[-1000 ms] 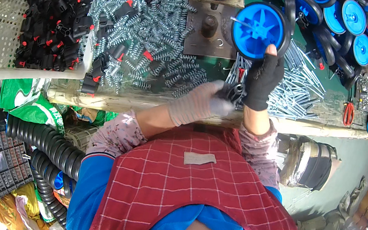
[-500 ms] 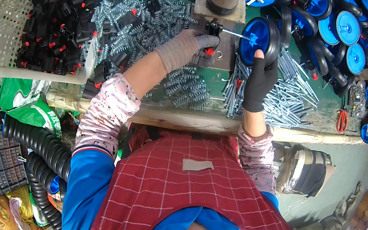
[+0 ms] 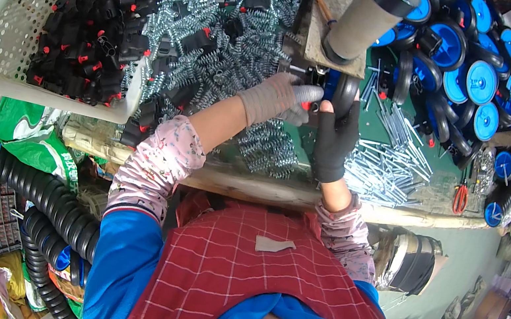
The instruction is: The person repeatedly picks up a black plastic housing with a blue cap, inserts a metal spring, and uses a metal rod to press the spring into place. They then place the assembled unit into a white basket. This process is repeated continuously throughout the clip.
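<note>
My left hand point(image 3: 286, 99), in a grey glove, is closed on a black plastic bracket point(image 3: 314, 75) with a red tab. My right hand point(image 3: 334, 142), in a black glove with a bare thumb tip, grips a wheel point(image 3: 346, 96) with a black tyre and blue hub. Wheel and bracket sit close together, the wheel turned nearly edge-on. A metal pin point(image 3: 296, 68) sticks out on the bracket's left side. Part of the bracket is hidden by my fingers. Just above stands a grey post point(image 3: 356, 28) on a square plate.
Loose springs point(image 3: 220, 47) heap left of my hands, beside a white basket point(image 3: 51, 102) of black brackets. Metal pins point(image 3: 384, 170) lie to the right. Several blue-hubbed wheels point(image 3: 481, 82) pile up behind them, and red-handled scissors point(image 3: 460, 199) lie near the table's edge.
The wheel has moved left along its pin up against the bracket and turned edge-on. The pin now pokes out on the bracket's far side. My hands are closer together; the view has shifted slightly.
</note>
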